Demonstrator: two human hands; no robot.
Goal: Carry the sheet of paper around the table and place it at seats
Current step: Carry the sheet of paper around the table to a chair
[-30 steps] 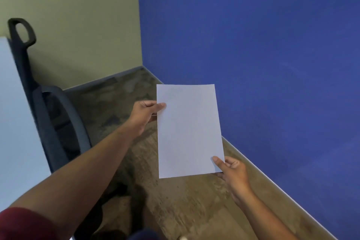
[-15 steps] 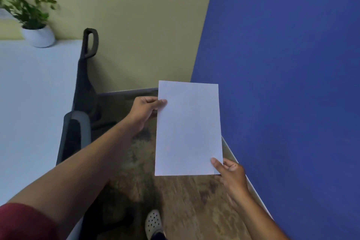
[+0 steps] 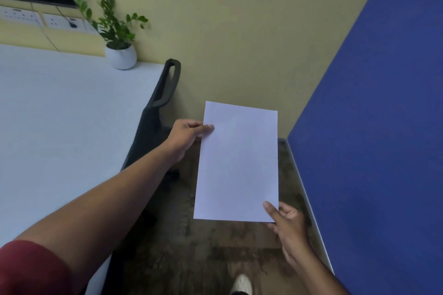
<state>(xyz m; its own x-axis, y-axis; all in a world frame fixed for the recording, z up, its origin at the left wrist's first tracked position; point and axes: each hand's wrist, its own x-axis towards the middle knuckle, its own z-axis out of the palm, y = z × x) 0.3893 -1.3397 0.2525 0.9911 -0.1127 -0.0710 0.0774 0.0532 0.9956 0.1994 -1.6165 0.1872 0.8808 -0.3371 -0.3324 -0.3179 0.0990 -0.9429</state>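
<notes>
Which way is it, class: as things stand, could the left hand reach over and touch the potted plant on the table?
Probably not from here. The left hand pinches the sheet of paper, the potted plant stands at the table's far corner, and a chair back lies between.

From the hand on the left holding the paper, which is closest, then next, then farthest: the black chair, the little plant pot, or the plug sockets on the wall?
Starting from the left hand, seen in the head view:
1. Black chair, right beside the hand, tucked at the table's edge.
2. Plant pot, farther back on the table's far corner.
3. Plug sockets, farthest, on the wall at the upper left.
</notes>
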